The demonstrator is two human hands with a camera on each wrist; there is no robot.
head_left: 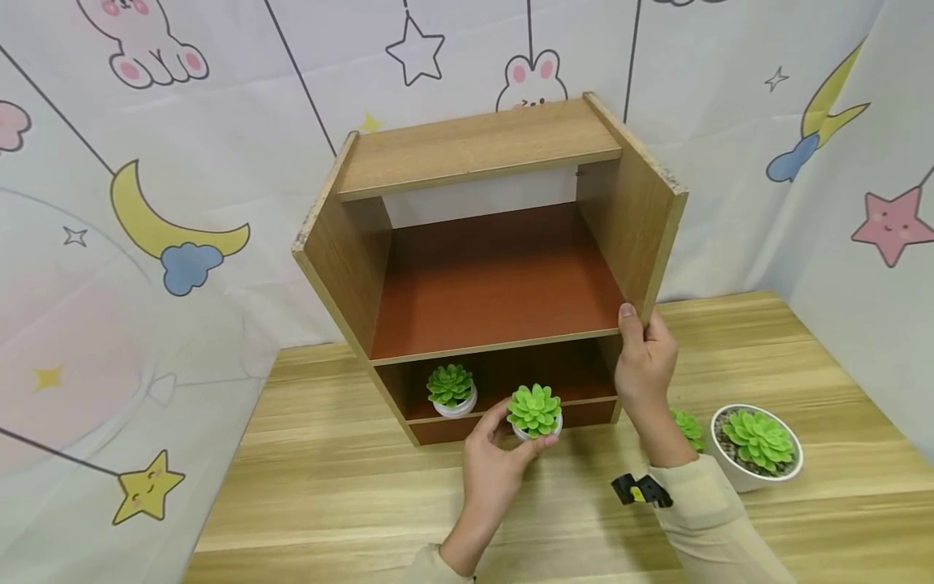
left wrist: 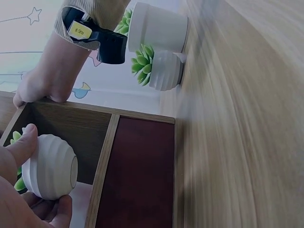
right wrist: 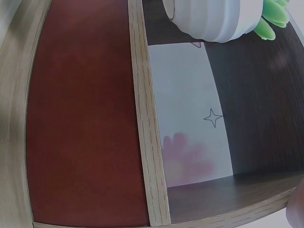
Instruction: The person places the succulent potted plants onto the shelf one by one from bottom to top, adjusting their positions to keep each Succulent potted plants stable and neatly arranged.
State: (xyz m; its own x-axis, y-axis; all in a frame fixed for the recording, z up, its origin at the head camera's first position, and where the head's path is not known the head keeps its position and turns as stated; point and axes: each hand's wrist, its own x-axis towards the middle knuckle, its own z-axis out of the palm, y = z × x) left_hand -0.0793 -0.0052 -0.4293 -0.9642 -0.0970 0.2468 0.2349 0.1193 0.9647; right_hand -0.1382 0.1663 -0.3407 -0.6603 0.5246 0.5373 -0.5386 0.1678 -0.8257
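Note:
My left hand [head_left: 492, 466] holds a small potted succulent [head_left: 536, 412] between thumb and fingers, just in front of the lower compartment of a wooden shelf [head_left: 496, 349]. Its ribbed white pot [left wrist: 53, 166] shows in the left wrist view. With my right hand [head_left: 648, 365] I grip the front edge of the shelf's right side panel, thumb on the inner side. Another small succulent [head_left: 451, 388] stands at the left end of the lower compartment. At the top of the right wrist view a ribbed white pot [right wrist: 213, 16] is partly cut off.
Right of the shelf, a larger white pot with a succulent [head_left: 759, 446] stands on the wooden table [head_left: 306, 503]. Beside it a small potted succulent [left wrist: 164, 70] is partly hidden by my right forearm in the head view. A patterned cloth [head_left: 241, 105] hangs behind.

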